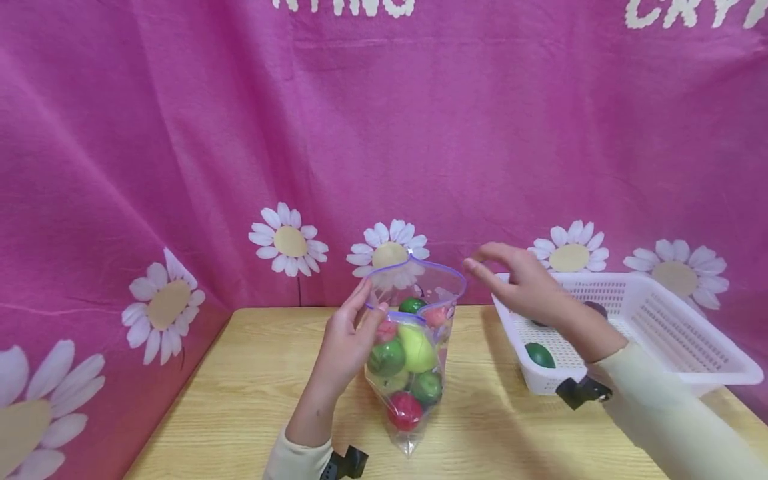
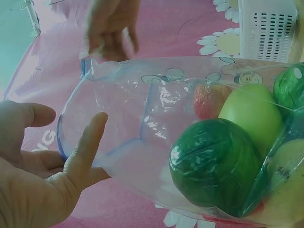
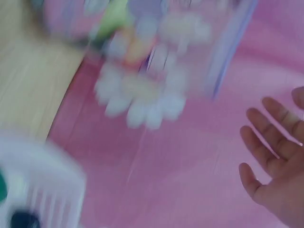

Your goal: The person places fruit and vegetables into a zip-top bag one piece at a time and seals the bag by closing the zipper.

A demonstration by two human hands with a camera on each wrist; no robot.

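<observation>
A clear zip bag (image 1: 441,343) with a blue-purple rim stands upright on the table, its mouth open. Inside lie several round fruits: a light green one (image 1: 418,348), a darker green one (image 1: 387,358) and a red one (image 1: 405,410). My left hand (image 1: 347,340) holds the bag's left rim, its thumb (image 2: 88,145) lying against the plastic and other fingers behind it. Just right of the bag's mouth, my right hand (image 1: 519,280) is in the air with fingers loosely bent and nothing in them; the right wrist view shows those fingers (image 3: 273,147) spread apart.
A white perforated basket (image 1: 666,293) sits at the right, beneath my right forearm. In it are a dark green oval fruit (image 1: 540,355) and a dark item (image 1: 596,309) partly hidden by the wrist. Behind the wooden table (image 1: 258,373) hangs a pink flowered cloth (image 1: 480,133).
</observation>
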